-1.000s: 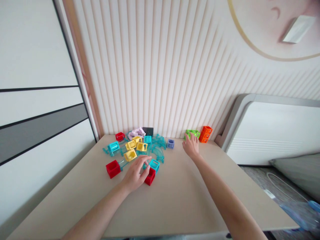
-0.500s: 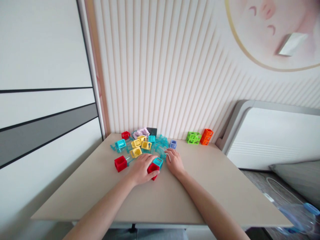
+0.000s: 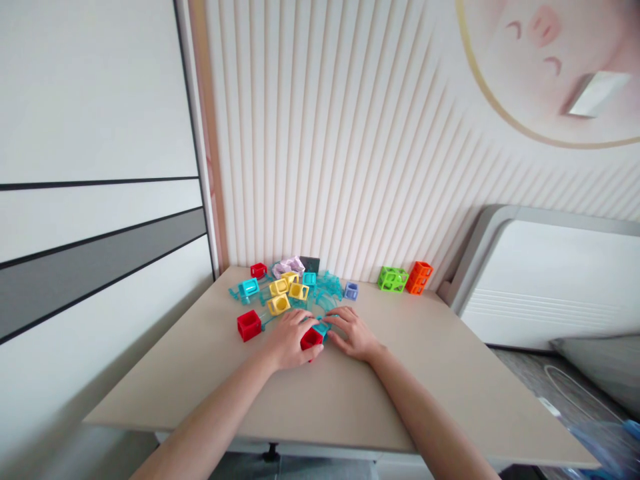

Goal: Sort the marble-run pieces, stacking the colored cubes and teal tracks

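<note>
My left hand point(image 3: 291, 340) is wrapped round a red hollow cube block point(image 3: 311, 339) near the middle of the table. Against the far right side of that red block sits a light-blue cube block point(image 3: 321, 327). My right hand point(image 3: 354, 332) has its thumb and fingertips closed on the light-blue block from the right, partly covering it. Left of my left hand stands another red cube block point(image 3: 249, 325). Just beyond my fingers lie yellow cube blocks point(image 3: 279, 305) and clear teal plastic pieces point(image 3: 327, 287).
Behind the pile are a crumpled lilac cloth or wrapper point(image 3: 289, 267) and a dark flat item point(image 3: 311, 265). A purple block point(image 3: 351, 291), joined green blocks point(image 3: 393, 279) and an orange stack point(image 3: 419, 277) stand near the ribbed wall point(image 3: 320, 133). The beige tabletop point(image 3: 240, 393) ends close to me.
My right hand has moved nearer and closed in on the light-blue block beside the red one. The left hand still holds the red block. The whole view has shifted slightly.
</note>
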### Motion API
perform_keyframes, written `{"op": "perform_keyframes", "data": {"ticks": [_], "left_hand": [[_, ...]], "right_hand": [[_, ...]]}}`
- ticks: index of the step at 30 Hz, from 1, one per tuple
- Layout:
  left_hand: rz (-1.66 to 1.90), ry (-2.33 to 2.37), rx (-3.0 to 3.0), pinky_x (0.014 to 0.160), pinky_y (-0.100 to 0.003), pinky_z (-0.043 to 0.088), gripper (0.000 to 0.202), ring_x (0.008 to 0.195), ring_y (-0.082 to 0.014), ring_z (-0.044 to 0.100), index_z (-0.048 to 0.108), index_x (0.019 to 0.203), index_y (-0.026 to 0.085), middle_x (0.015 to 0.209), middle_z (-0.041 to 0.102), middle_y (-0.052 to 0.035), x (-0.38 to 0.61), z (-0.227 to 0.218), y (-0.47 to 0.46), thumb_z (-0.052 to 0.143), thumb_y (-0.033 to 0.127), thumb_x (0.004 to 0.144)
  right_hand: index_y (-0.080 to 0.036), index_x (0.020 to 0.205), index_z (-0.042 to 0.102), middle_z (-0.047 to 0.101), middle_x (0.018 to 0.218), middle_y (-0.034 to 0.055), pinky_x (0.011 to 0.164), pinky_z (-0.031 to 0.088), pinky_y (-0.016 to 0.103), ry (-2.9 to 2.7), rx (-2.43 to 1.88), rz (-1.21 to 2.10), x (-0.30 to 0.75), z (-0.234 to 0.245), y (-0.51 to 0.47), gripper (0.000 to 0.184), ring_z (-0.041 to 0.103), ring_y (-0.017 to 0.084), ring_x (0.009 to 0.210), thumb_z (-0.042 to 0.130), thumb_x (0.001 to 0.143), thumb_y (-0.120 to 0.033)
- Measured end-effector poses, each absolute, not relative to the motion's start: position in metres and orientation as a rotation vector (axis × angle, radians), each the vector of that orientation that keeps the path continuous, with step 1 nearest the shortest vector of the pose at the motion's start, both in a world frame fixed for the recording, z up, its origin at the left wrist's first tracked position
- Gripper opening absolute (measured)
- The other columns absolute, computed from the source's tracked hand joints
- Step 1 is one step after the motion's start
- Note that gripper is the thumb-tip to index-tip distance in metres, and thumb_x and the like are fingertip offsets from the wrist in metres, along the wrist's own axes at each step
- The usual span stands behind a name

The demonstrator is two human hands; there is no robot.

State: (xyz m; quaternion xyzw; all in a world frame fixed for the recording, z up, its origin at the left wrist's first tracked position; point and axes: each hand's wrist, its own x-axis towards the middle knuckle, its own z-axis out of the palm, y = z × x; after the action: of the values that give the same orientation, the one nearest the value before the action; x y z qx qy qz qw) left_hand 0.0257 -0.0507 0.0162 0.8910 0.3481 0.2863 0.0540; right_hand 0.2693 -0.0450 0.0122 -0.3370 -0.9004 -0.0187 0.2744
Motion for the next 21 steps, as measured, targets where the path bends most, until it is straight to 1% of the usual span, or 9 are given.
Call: {"op": "perform_keyframes", "data": {"ticks": [2, 4, 8, 13, 18, 21], "left_hand": [[0.876, 1.050, 2.716, 0.101, -0.045, 0.045, 0.041, 0.112, -0.0285, 0.056, 0.064, 0.118, 0.021, 0.119, 0.062, -0.0093, 0.0259, 0.0169, -0.0518, 0.062, 0.044, 0.084], [0.874, 1.042, 2.724, 0.101, -0.045, 0.045, 0.041, 0.113, -0.0283, 0.056, 0.064, 0.119, 0.021, 0.119, 0.062, -0.0094, 0.0260, 0.0173, -0.0523, 0.061, 0.042, 0.084], [0.876, 1.023, 2.731, 0.102, -0.045, 0.044, 0.040, 0.112, -0.0283, 0.056, 0.063, 0.118, 0.020, 0.117, 0.063, -0.0095, 0.0269, 0.0186, -0.0525, 0.061, 0.039, 0.083], [0.895, 1.011, 2.716, 0.098, -0.044, 0.047, 0.034, 0.107, -0.0271, 0.058, 0.064, 0.114, 0.020, 0.108, 0.065, -0.0089, 0.0286, 0.0219, -0.0535, 0.060, 0.034, 0.083], [0.895, 1.027, 2.747, 0.100, -0.046, 0.047, 0.039, 0.109, -0.0284, 0.059, 0.062, 0.119, 0.018, 0.113, 0.066, -0.0116, 0.0294, 0.0217, -0.0541, 0.059, 0.030, 0.082], [0.919, 1.036, 2.763, 0.103, -0.047, 0.046, 0.041, 0.113, -0.0290, 0.058, 0.062, 0.121, 0.017, 0.117, 0.066, -0.0127, 0.0300, 0.0197, -0.0534, 0.060, 0.030, 0.082]], "right_hand": [[-0.024, 0.128, 0.060, 0.065, 0.120, 0.0112, 0.100, 0.046, 0.044, -2.463, -0.877, -0.063, 0.2694, 0.0139, -0.0457, 0.036, 0.059, 0.025, 0.111, 0.057, 0.095, -0.036], [-0.025, 0.129, 0.060, 0.066, 0.119, 0.0109, 0.099, 0.046, 0.044, -2.480, -0.859, -0.092, 0.2692, 0.0140, -0.0452, 0.036, 0.059, 0.025, 0.111, 0.057, 0.095, -0.036], [-0.025, 0.124, 0.064, 0.069, 0.111, 0.0099, 0.094, 0.049, 0.041, -2.464, -0.830, -0.171, 0.2692, 0.0113, -0.0419, 0.028, 0.062, 0.023, 0.104, 0.053, 0.098, -0.029], [-0.025, 0.124, 0.064, 0.073, 0.102, 0.0081, 0.090, 0.050, 0.038, -2.464, -0.769, -0.214, 0.2685, 0.0110, -0.0402, 0.028, 0.067, 0.020, 0.095, 0.050, 0.100, -0.025], [-0.025, 0.124, 0.064, 0.074, 0.103, 0.0086, 0.090, 0.052, 0.039, -2.477, -0.787, -0.234, 0.2686, 0.0125, -0.0402, 0.030, 0.069, 0.021, 0.095, 0.044, 0.103, -0.027], [-0.024, 0.122, 0.065, 0.075, 0.103, 0.0086, 0.091, 0.052, 0.039, -2.467, -0.787, -0.253, 0.2711, 0.0111, -0.0385, 0.029, 0.069, 0.020, 0.095, 0.044, 0.103, -0.028]]}}
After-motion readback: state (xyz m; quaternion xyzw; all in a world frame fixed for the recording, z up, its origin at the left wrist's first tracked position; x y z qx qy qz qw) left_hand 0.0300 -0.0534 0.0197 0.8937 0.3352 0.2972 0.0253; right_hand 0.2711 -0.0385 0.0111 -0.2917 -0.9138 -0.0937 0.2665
